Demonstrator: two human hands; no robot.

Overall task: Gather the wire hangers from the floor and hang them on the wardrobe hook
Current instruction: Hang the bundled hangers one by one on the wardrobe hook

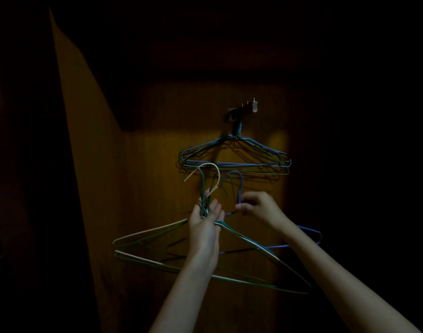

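While thin green and cream wire hangers are held by the left hand, a blue wire hanger seems pinched by the right hand, to be lifted onto the small metal wardrobe hook.

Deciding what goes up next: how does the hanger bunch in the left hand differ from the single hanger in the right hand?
The bunch in the left hand holds several hangers, green and cream; the right hand pinches one blue hanger. The bunch spreads wide and tilted in front; the blue hanger sits largely behind the right arm. Both are thin wire, held near the neck, hooks up, below the hangers on the wardrobe hook.
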